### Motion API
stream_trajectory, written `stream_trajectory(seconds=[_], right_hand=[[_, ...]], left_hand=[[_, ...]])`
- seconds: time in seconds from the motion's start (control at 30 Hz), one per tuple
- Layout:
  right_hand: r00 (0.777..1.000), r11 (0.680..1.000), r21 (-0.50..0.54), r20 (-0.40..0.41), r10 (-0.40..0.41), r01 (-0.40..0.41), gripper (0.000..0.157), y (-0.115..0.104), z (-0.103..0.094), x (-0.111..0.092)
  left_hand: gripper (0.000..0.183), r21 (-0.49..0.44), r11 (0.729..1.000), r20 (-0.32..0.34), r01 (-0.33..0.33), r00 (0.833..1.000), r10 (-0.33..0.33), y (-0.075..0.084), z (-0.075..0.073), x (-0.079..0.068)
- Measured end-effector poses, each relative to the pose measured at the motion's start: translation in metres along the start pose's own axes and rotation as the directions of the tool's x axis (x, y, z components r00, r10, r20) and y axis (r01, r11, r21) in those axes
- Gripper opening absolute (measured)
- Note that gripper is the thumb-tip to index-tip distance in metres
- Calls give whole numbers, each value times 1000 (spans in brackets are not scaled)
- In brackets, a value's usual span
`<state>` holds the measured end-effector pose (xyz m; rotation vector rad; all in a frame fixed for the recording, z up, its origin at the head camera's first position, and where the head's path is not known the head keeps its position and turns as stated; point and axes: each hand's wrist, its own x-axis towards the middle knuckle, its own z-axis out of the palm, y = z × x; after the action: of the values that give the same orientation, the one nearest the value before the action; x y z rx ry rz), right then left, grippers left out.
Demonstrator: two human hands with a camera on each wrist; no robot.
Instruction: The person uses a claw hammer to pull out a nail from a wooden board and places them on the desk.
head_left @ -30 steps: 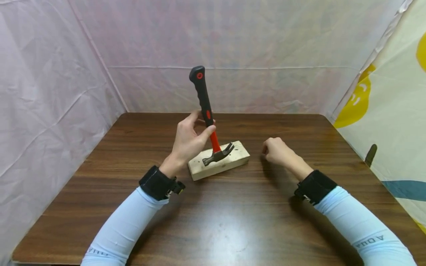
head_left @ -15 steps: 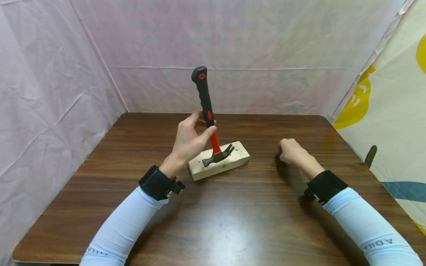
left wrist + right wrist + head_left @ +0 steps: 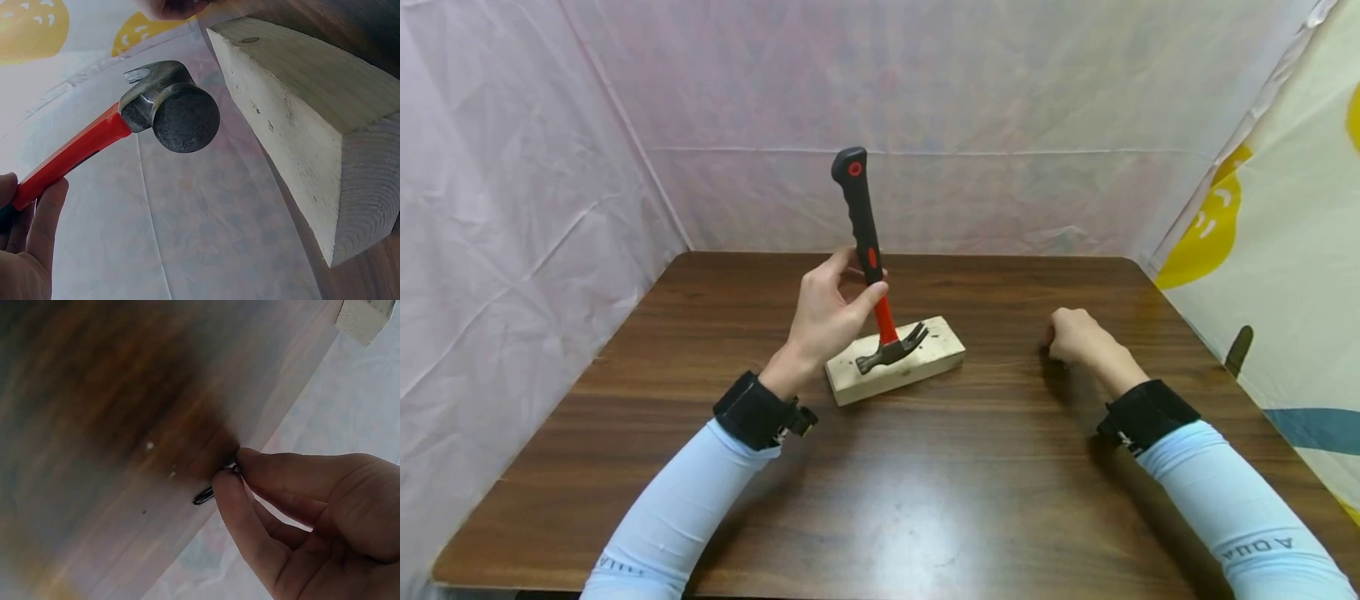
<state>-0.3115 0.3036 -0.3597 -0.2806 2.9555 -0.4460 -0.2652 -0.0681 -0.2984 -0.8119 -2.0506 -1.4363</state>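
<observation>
My left hand (image 3: 829, 312) grips a claw hammer (image 3: 867, 225) by its black and red handle, thumb and fingers around the lower part. The handle points up and the dark steel head (image 3: 185, 117) hangs low. In the left wrist view that head is apart from a pale wooden block (image 3: 917, 362), which lies on the table; in the head view it overlaps the block's top. Further right, my right hand (image 3: 1086, 342) is low at the tabletop. Its thumb and forefinger pinch a small, thin, dark shiny nail-like piece (image 3: 203, 497), partly hidden by the fingertips.
The brown wood-grain table (image 3: 700, 500) carries the block and both forearms' shadows. Behind it hangs a pale cloth backdrop (image 3: 1000, 100), with another sheet at left. A patterned sheet (image 3: 1300, 250) with yellow figures borders the right edge.
My right hand has slid to the right along the tabletop, away from the block. The left hand, hammer and block stay almost where they were.
</observation>
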Motion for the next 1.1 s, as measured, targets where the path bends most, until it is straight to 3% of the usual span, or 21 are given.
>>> stream_trajectory(seconds=[0.33, 0.43, 0.53, 0.7, 0.8, 0.9, 1.1], right_hand=[[1000, 998, -57, -20, -1, 0, 24, -2, 1, 3], [996, 996, -72, -69, -48, 43, 27, -10, 2, 5], [978, 990, -74, -166, -128, 117, 29, -22, 3, 7], [907, 962, 3, -332, -258, 275, 19, -51, 3, 9], [855, 915, 71, -392, -340, 396, 16, -75, 1, 5], [794, 849, 118, -439, -420, 514, 16, -99, 1, -1], [667, 682, 190, -501, -552, 707, 24, -141, 7, -9]], left_hand=[[26, 17, 1000, 12, 4, 1000, -4, -1, 2, 0], [26, 18, 1000, 10, 0, 1000, 0, -2, 3, -1], [26, 24, 1000, 9, -6, 1000, 6, -2, 4, 0], [26, 29, 999, 18, -15, 1000, 14, -1, 6, 1], [27, 38, 999, 18, -24, 1000, 23, 0, 7, 2], [27, 40, 999, 19, -30, 999, 29, 1, 7, 3], [28, 35, 999, 37, -30, 999, 28, 0, 8, 2]])
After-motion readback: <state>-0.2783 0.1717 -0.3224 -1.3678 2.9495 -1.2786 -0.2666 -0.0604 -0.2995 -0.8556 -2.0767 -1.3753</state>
